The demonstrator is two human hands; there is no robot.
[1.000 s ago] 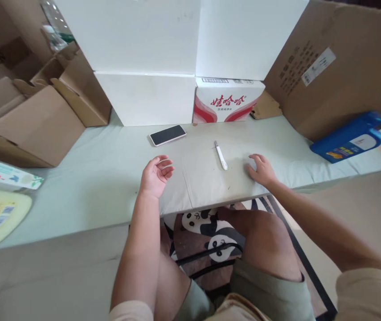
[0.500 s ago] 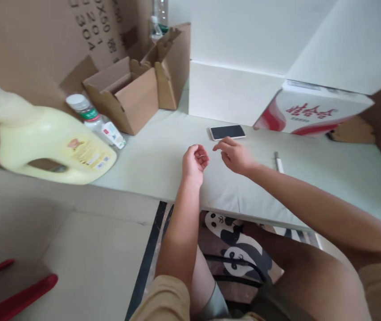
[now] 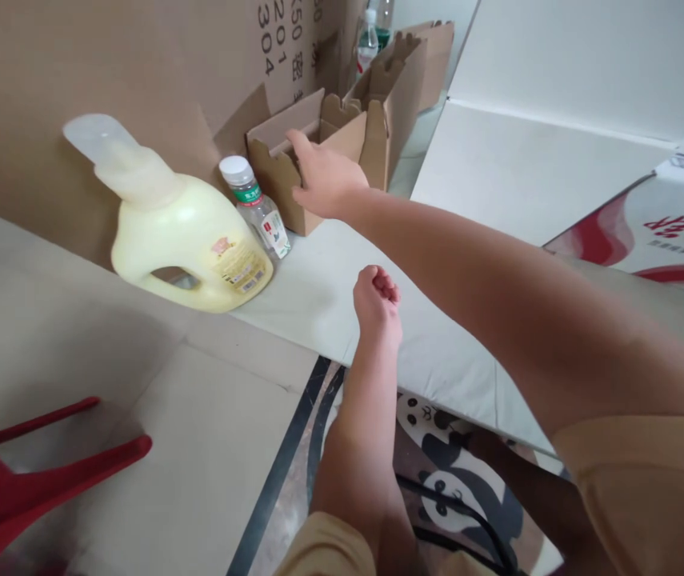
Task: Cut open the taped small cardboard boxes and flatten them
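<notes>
Cardboard box (image 3: pixel 294 172) — right hand (image 3: pixel 323 180) spread, gripping its rim | left hand (image 3: pixel 376 300) fisted, holding nothing

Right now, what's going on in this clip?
A seated person reaches the right hand across the table and grips the rim of a small open cardboard box. The left hand rests curled on the table, holding nothing visible. A yellow detergent jug and a small clear bottle stand beside the box.
</notes>
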